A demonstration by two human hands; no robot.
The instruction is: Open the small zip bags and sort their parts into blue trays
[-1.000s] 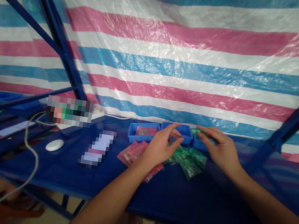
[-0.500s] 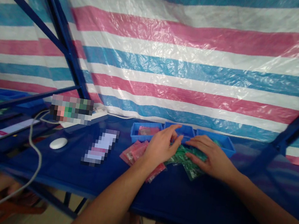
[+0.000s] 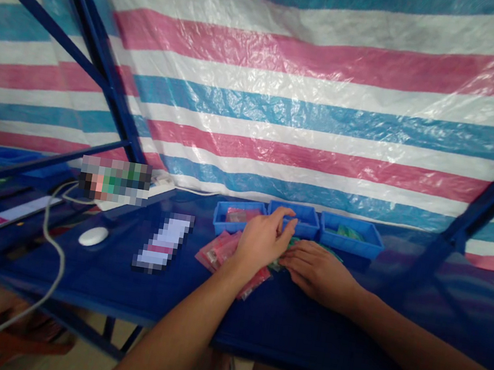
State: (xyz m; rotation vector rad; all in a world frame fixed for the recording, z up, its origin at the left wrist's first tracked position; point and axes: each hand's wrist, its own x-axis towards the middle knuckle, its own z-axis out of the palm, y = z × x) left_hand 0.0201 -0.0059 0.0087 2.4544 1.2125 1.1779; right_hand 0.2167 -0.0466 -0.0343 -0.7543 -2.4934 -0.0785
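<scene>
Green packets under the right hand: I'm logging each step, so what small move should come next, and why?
Probably pinch one off the green packets and lift it toward the right tray. The right hand lies flat on that pile, and that tray already holds a green one.

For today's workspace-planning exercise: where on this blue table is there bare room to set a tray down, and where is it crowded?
Bare: the table right of the right-hand tray, the front strip between the forearms, and the front-left area below the mouse. Crowded: left hand and right hand over pink packets and green packets before the trays.
</scene>
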